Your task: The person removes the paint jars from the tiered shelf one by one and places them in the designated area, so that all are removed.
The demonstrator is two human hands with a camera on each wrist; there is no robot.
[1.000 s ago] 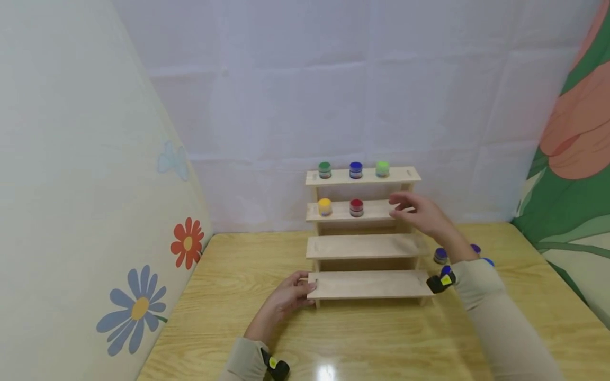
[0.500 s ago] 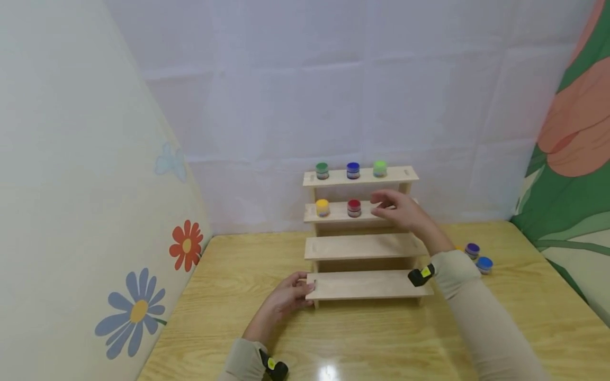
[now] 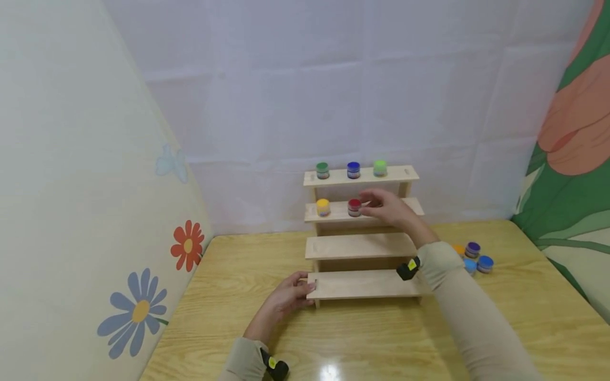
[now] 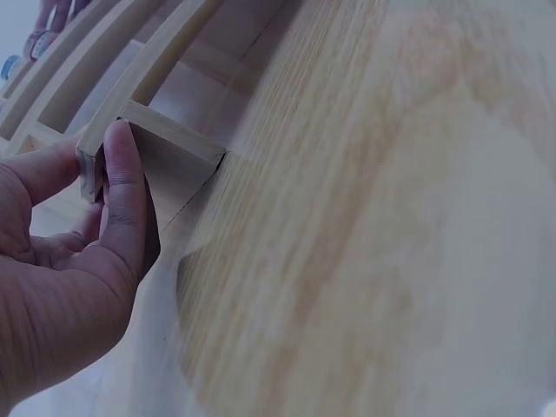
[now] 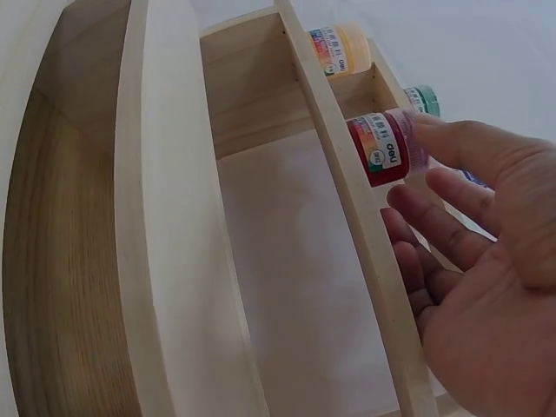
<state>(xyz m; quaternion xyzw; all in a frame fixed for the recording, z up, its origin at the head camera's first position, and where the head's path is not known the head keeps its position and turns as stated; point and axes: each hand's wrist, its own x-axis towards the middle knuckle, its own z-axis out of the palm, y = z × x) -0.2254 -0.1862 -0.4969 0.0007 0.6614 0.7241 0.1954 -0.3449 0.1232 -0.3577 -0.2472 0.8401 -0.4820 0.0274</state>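
Observation:
A four-tier stepped wooden display rack (image 3: 362, 286) stands on the table. My left hand (image 3: 288, 296) pinches the left end of its lowest shelf; in the left wrist view thumb and fingers (image 4: 124, 174) clasp the board's corner. My right hand (image 3: 388, 209) is at the right side of a red paint jar (image 3: 354, 208) on the second shelf from the top. In the right wrist view, the thumb reaches the lid of that red jar (image 5: 382, 149), while the other fingers spread loosely beside it. A yellow paint jar (image 3: 323, 207) sits left of the red one.
Green (image 3: 322, 170), blue (image 3: 353, 170) and light green (image 3: 379, 169) paint jars line the top shelf. Several more jars, including a purple jar (image 3: 473, 250) and a blue jar (image 3: 485, 264), stand on the table right of the rack. A white cloth (image 3: 267, 116) hangs behind.
My right hand has moved left along the second shelf to the red jar, uncovering the jars on the table at right. The left hand keeps its grip on the lowest shelf.

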